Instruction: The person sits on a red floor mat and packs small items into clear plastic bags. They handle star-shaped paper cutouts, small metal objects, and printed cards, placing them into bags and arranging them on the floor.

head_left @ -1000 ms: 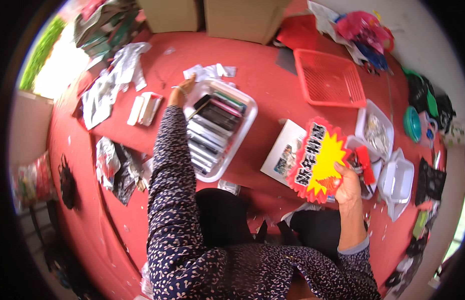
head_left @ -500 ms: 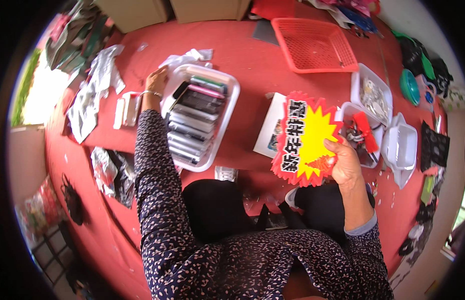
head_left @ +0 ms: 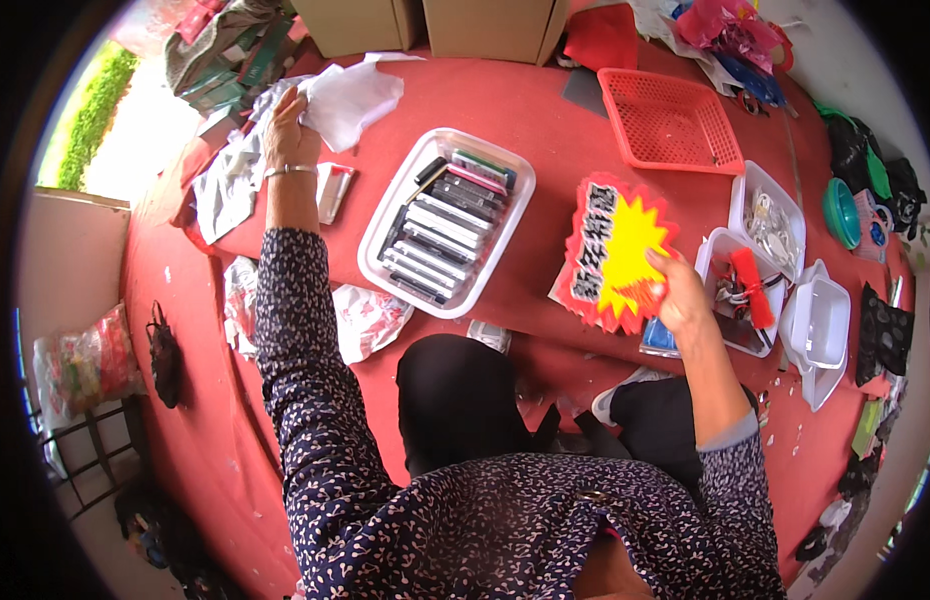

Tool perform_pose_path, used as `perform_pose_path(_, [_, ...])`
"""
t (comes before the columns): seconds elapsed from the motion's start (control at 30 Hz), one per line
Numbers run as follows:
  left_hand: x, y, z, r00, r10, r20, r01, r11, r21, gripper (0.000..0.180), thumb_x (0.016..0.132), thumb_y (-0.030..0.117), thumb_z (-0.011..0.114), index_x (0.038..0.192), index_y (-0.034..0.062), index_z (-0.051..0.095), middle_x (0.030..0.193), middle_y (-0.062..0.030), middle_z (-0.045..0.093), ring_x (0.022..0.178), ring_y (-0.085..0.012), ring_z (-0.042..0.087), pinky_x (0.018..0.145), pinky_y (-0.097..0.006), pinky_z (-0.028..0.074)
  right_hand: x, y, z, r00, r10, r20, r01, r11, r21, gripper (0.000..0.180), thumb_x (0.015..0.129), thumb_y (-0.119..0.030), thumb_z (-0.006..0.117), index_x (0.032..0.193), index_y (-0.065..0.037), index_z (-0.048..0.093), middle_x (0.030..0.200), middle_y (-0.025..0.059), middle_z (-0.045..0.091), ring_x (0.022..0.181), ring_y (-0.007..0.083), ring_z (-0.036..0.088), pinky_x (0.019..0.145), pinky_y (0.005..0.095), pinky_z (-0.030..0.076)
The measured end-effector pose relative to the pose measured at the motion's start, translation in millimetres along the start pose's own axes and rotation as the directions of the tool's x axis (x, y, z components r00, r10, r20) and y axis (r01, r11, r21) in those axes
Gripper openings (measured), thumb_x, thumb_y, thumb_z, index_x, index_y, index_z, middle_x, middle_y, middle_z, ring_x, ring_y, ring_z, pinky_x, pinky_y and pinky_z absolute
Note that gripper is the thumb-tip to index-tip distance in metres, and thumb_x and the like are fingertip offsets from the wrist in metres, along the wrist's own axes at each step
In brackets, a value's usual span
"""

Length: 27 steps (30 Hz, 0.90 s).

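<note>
My left hand (head_left: 288, 135) reaches out at the far left, its fingers closed on a crumpled, thin white plastic bag (head_left: 357, 100) that spreads to the right of it. In my right hand (head_left: 682, 290) are red-edged price sign cards (head_left: 617, 255) with a yellow starburst and black lettering, gripped at their right edge. Between the hands stands a white plastic tray (head_left: 376, 262) filled with a row of thin flat cases (head_left: 440, 235), mostly black, white and grey, some pink and green. The sign hides most of what lies under it; a blue packet (head_left: 659, 338) shows below.
A red perforated basket (head_left: 675, 150) lies at the back right. Nearer are white bins (head_left: 755, 345) with cables and a red item, plus empty white trays (head_left: 820, 318). Cardboard boxes (head_left: 495, 28) line the back. A small white-and-red box (head_left: 334, 190) sits beside my left forearm.
My left hand has moved from behind the tray to the far left, pulling the white bag with it. The view has shifted. My right hand still holds the sign cards.
</note>
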State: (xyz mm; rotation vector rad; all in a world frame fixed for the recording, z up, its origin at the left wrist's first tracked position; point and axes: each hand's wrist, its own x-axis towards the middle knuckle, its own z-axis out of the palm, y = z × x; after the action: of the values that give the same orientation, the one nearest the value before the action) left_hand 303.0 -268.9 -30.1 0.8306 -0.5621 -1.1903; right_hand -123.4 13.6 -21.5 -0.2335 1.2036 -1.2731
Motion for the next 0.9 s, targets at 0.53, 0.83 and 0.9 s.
perform_pose_path(0.53, [-182, 148, -30, 0.994, -0.051, 0.094, 0.066, 0.983, -0.172, 0.031, 0.080, -0.006, 0.049, 0.110, 0.0015, 0.051, 0.108, -0.0121, 0.054, 0.103, -0.0236, 0.051, 0.094, -0.034, 0.040, 131, 141, 88, 0.966, -0.198, 0.167, 0.245, 0.483, -0.841, 0.043, 0.067, -0.021, 0.066, 0.102, 0.001, 0.054, 0.093, 0.0162, 0.060, 0.088, 0.0273, 0.059, 0.077, 0.0368, 0.047])
perform_pose_path(0.83, [-272, 76, 139, 0.799, -0.236, 0.553, 0.397, 0.898, -0.191, 0.033, 0.080, -0.004, 0.051, 0.112, 0.0008, 0.050, 0.101, -0.0089, 0.056, 0.093, -0.0186, 0.055, 0.085, -0.032, 0.043, 109, 60, 45, 0.883, -0.184, 0.432, 0.465, 0.467, -0.752, 0.052, 0.081, -0.042, 0.047, 0.112, -0.001, 0.046, 0.097, 0.0165, 0.057, 0.084, 0.0312, 0.059, 0.077, 0.0398, 0.046])
perform_pose_path(0.9, [-297, 48, 159, 0.863, -0.286, 0.417, 0.370, 0.920, -0.133, 0.035, 0.079, -0.006, 0.050, 0.113, 0.0019, 0.049, 0.096, -0.0065, 0.056, 0.088, -0.0156, 0.054, 0.084, -0.030, 0.044, 42, 30, 55, 0.876, 0.105, 0.471, 0.021, 0.967, -0.254, 0.051, 0.086, -0.046, 0.037, 0.113, -0.004, 0.045, 0.104, 0.0128, 0.056, 0.088, 0.0251, 0.057, 0.080, 0.0372, 0.045])
